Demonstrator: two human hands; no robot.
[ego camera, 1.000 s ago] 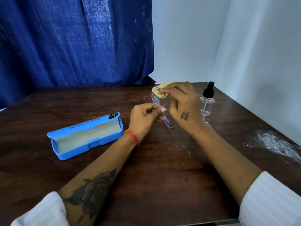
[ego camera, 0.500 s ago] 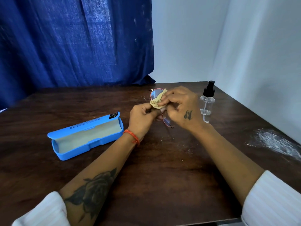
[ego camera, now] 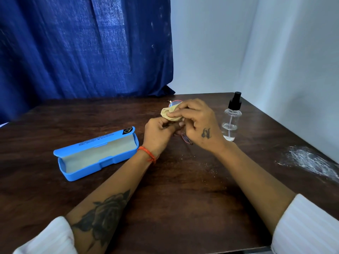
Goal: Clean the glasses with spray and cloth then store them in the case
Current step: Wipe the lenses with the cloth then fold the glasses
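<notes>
Thin red-rimmed glasses [ego camera: 184, 136] are held above the middle of the dark wooden table [ego camera: 183, 189]. My left hand [ego camera: 157, 133] grips them by the frame near the bridge. My right hand [ego camera: 199, 125] pinches a small beige cloth [ego camera: 169, 112] against the far lens, whose rim shows just above the cloth. Most of the glasses are hidden behind the two hands. The open blue case [ego camera: 95, 154], with a pale lining, lies on the table to the left. A clear spray bottle [ego camera: 231, 118] with a black nozzle stands upright just right of my right hand.
A white powdery smear [ego camera: 310, 161] marks the table near its right edge. Blue curtains [ego camera: 82, 48] hang behind the table's far edge, and a pale wall runs along its right side.
My right hand with the cloth came down from the top of the far lens onto the lens and closer to my left hand. The glasses stayed in my left hand.
</notes>
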